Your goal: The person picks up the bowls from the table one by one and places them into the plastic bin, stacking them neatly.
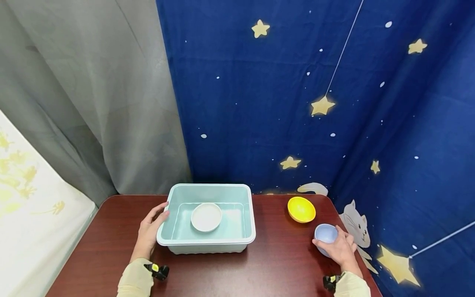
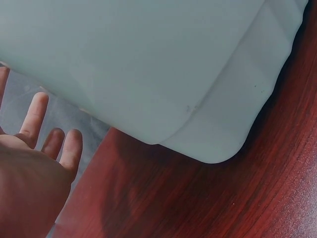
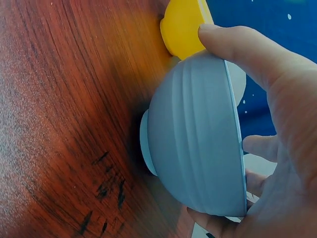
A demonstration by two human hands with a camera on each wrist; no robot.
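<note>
My right hand (image 1: pixel 340 247) grips a light blue bowl (image 1: pixel 326 233) near the table's right edge, thumb and fingers spanning its rim. In the right wrist view the same bowl (image 3: pixel 193 134) shows its ridged outer wall and small foot, close over the wood. My left hand (image 1: pixel 149 231) is at the left rim of a pale mint plastic tub (image 1: pixel 208 248). Its fingers (image 2: pixel 34 119) look spread and fairly straight beside the tub wall (image 2: pixel 124 59) in the left wrist view. Inside the tub, on its floor, sits a white round bowl (image 1: pixel 206 217).
A yellow bowl (image 1: pixel 302 209) stands at the table's back right, just beyond the blue one. Behind the dark red wooden table (image 1: pixel 274 264) hang a grey curtain (image 1: pixel 141 103) and a blue starry curtain (image 1: pixel 252 103). White patterned cloth (image 1: pixel 41 218) borders the left side.
</note>
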